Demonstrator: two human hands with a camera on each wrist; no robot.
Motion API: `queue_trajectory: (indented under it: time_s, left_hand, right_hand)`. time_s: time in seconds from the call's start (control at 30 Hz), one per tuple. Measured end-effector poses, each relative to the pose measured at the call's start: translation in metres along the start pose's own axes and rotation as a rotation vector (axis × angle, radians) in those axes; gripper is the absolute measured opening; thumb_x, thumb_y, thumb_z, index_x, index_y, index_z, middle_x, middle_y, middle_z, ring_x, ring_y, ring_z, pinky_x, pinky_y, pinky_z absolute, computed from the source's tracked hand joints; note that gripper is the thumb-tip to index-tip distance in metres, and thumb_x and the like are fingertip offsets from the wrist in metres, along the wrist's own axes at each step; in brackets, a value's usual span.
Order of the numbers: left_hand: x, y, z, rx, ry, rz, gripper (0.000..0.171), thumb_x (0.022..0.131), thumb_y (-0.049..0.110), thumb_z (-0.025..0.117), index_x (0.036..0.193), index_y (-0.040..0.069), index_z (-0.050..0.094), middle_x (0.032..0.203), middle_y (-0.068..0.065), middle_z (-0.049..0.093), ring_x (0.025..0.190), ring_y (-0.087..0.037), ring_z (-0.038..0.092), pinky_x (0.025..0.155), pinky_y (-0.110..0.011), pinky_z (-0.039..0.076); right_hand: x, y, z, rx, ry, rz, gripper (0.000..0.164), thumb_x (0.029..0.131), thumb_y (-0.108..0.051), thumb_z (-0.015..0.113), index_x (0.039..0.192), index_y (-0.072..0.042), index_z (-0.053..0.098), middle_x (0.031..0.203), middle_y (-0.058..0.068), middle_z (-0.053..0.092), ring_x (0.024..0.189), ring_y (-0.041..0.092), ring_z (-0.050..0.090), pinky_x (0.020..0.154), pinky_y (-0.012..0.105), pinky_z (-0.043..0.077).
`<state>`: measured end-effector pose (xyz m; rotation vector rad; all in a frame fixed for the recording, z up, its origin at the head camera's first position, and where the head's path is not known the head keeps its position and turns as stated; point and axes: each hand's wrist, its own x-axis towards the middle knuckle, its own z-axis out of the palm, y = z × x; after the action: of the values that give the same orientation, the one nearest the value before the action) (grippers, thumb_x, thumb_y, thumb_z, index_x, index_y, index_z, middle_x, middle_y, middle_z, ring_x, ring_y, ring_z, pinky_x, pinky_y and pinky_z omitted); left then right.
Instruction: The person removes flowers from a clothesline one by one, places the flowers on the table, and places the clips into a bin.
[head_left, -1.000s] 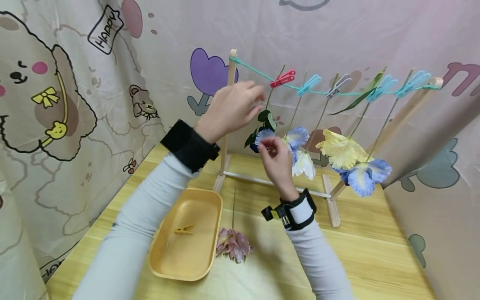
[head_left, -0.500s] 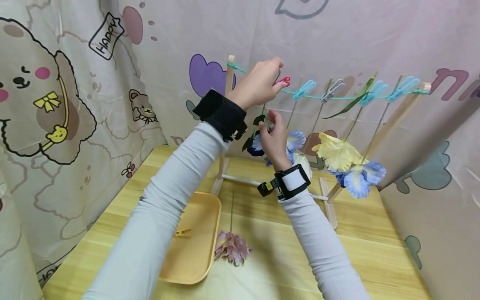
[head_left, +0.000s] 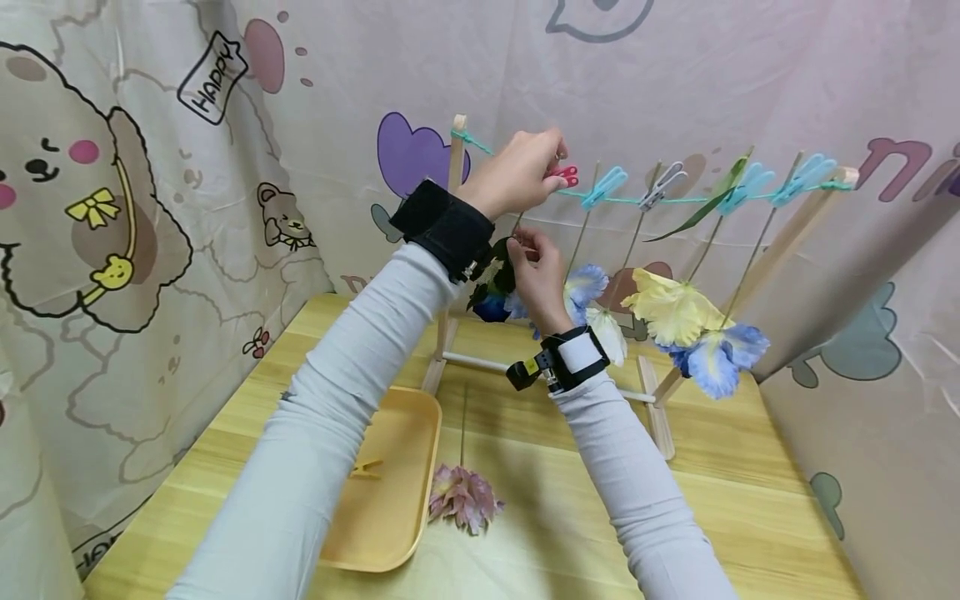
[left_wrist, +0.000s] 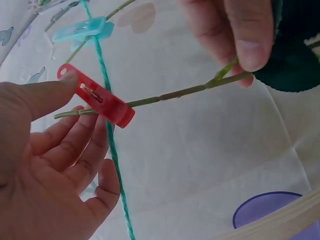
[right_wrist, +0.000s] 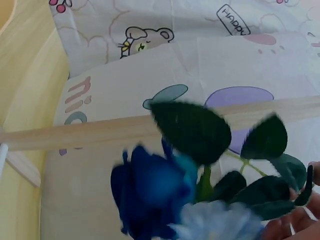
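The left hand [head_left: 517, 171] holds a red clothespin [left_wrist: 100, 97], its thumb on the handle end and its fingers behind. The clothespin's nose lies across the turquoise cord [left_wrist: 115, 155] and a flower stem [left_wrist: 185, 92]; the exact grip of its jaws cannot be told. Lower on that stem, by the dark green leaves [left_wrist: 287, 62], the right hand [head_left: 540, 275] pinches it between thumb and finger. A blue rose [right_wrist: 145, 185] hangs at the stem's lower end, with a pale blue flower [right_wrist: 220, 222] close in front in the right wrist view.
Further right, blue and grey clothespins [head_left: 662, 185] hold several hanging flowers, including a yellow one [head_left: 667, 304]. The wooden frame [head_left: 795, 242] carries the cord. On the table [head_left: 750, 492] are a yellow tray [head_left: 408, 533] with a yellow clothespin [head_left: 367, 469] and a pink flower [head_left: 465, 500].
The left hand has moved right and up onto the red clothespin. The right hand has risen to the rose stem, and the rose has swung slightly left.
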<state>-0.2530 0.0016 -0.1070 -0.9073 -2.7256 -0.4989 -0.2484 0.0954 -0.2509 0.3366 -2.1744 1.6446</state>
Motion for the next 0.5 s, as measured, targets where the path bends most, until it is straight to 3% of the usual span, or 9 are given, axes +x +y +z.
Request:
queue_trajectory:
  time_s: [0.27,0.5]
  left_hand:
    - [-0.0009,0.0016,-0.0023,0.034,-0.053,-0.002,0.028,0.099,0.022,0.043,0.122,0.009,0.051,0.119,-0.005,0.057,0.103,-0.014,0.053,0.086,-0.023,0.043]
    - [-0.0010,0.0017,-0.0006,0.090,-0.085,-0.021,0.029,0.100,0.025,0.040,0.123,0.010,0.048,0.122,-0.003,0.053,0.109,-0.015,0.051,0.092,-0.026,0.042]
  right_hand:
    - [-0.0017,0.0050,0.0019,0.068,0.008,-0.031,0.024,0.095,-0.017,0.055,0.109,0.002,0.061,0.106,0.014,0.064,0.082,0.007,0.054,0.069,0.018,0.041]
    - [-0.0043,0.0045,-0.0008,0.043,-0.003,-0.020,0.025,0.095,-0.016,0.055,0.107,0.004,0.062,0.102,0.015,0.063,0.076,0.006,0.053,0.065,0.017,0.040]
